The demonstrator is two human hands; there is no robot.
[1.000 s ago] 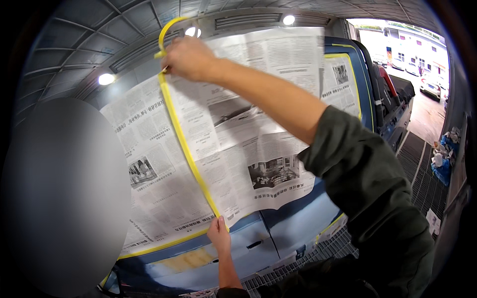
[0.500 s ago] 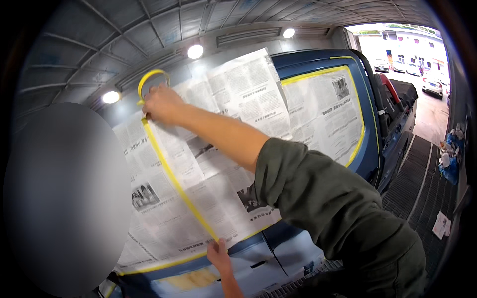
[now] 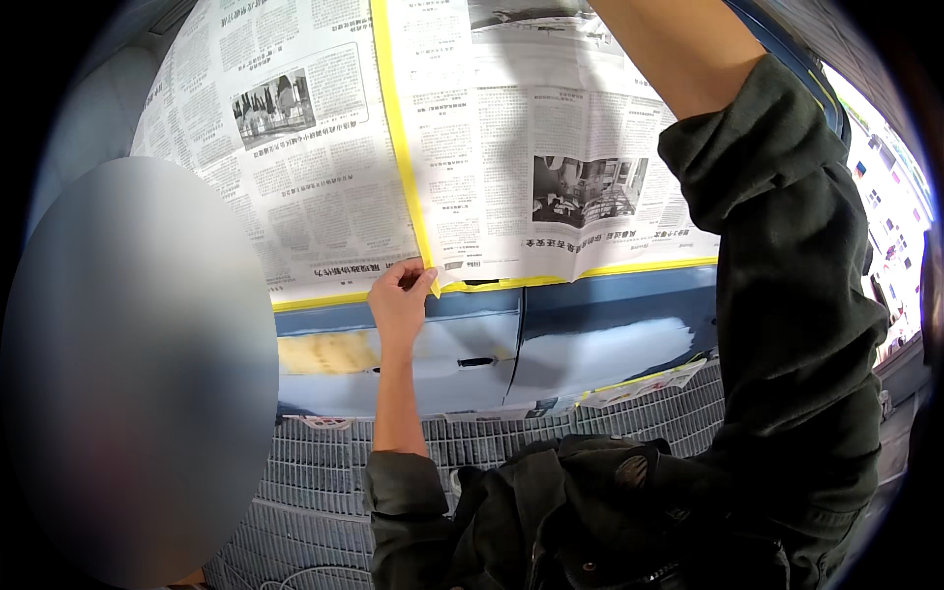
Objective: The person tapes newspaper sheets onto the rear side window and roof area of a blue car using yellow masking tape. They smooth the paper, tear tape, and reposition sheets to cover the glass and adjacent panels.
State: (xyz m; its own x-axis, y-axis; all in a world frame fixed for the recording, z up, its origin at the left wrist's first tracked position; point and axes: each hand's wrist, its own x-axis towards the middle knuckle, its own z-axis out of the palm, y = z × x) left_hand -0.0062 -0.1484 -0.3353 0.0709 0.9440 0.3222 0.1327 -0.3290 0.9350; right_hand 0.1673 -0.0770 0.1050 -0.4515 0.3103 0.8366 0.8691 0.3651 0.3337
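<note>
My left hand (image 3: 398, 303) pinches the lower end of a yellow masking tape strip (image 3: 401, 138) at the bottom edge of the newspaper (image 3: 492, 138). From there the strip runs up over the newspaper and out at the top of the picture. My right forearm (image 3: 678, 49) reaches up across the paper, its hand beyond the upper edge, so what it holds is hidden. Another yellow tape line (image 3: 629, 269) borders the bottom of the paper on the blue vehicle side (image 3: 472, 305). A dark bit shows between paper and tape just right of my left hand.
Below the paper, the body panel has pale sanded areas (image 3: 619, 349), a yellowish patch (image 3: 326, 354) and a dark handle recess (image 3: 477, 362). Metal floor grating (image 3: 324, 472) lies beneath. A large blurred shape (image 3: 138, 374) covers the left. Bright daylight shows at far right.
My view has tilted down towards the lower body panel. My right hand, earlier at the tape roll near the top of the paper, has left the picture. My left hand stays at the strip's lower end.
</note>
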